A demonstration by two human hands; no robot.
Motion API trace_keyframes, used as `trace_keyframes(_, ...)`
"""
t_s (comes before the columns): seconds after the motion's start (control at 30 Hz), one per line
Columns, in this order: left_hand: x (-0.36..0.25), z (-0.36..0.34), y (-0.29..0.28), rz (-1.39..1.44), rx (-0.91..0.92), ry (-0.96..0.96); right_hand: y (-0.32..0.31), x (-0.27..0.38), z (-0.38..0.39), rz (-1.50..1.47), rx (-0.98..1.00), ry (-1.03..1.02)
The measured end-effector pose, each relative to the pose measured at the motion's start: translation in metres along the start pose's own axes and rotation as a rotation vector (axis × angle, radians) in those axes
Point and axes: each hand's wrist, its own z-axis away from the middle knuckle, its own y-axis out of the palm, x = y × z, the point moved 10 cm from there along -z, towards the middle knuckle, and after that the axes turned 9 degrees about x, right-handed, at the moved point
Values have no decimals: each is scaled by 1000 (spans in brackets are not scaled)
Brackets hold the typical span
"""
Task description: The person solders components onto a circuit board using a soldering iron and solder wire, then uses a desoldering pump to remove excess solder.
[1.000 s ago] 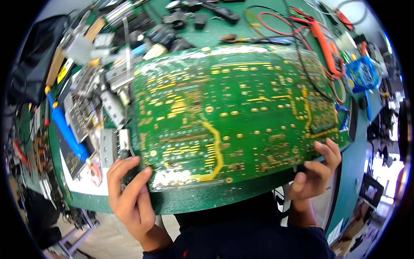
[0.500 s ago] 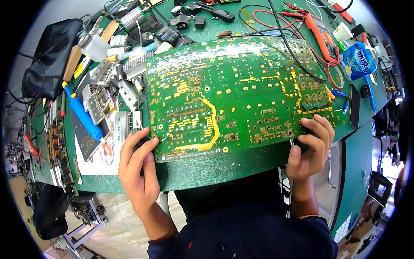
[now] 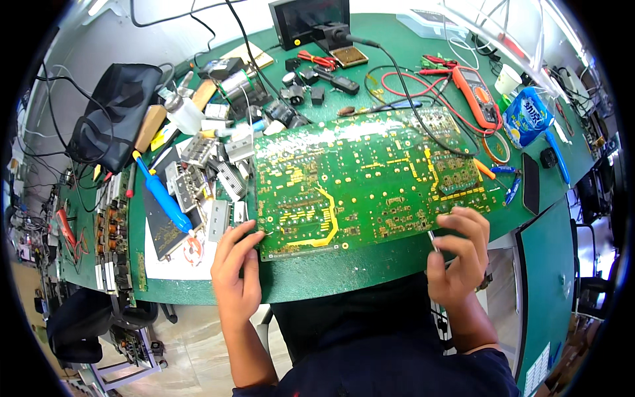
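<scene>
A large green circuit board (image 3: 370, 178) with gold pads and a thick yellow trace lies tilted over the bench before me. At its near left corner my left hand (image 3: 238, 271) grips the edge, fingers against the side and thumb lower down. My right hand (image 3: 461, 255) is curled at the near right edge, fingertips touching or very close to the board. A thin metal tool (image 3: 432, 239) shows between its thumb and fingers; most of it is hidden. The black cable (image 3: 423, 122) of a soldering iron crosses the board's far right part.
Left of the board lie metal heatsinks (image 3: 217, 220), a blue solder sucker (image 3: 165, 202) and a white sheet (image 3: 159, 264). To the right are an orange multimeter (image 3: 477, 96), blue-handled pliers (image 3: 512, 188), a black phone (image 3: 530, 184) and a blue packet (image 3: 528, 118). A dark screen (image 3: 309, 23) stands behind.
The view has tilted up, bringing the dark screen and far bench into sight. Board and hands appear lower in the picture. The right hand has tipped its fingers further over the board's near edge.
</scene>
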Motion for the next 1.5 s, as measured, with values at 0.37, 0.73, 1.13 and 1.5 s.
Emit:
trace_keyframes(0.37,-5,-1,-1,-33,-2,82,130,-91,-137,-1356,327,720)
trace_keyframes(0.73,-2,2,-7,-66,-24,69,159,-151,-196,-964,151,857)
trace_keyframes(1.13,-4,-7,-5,-68,-32,98,181,-223,-271,-754,188,731)
trace_keyframes(1.5,-1,-7,-5,-105,-110,94,11,-131,-179,-772,209,375)
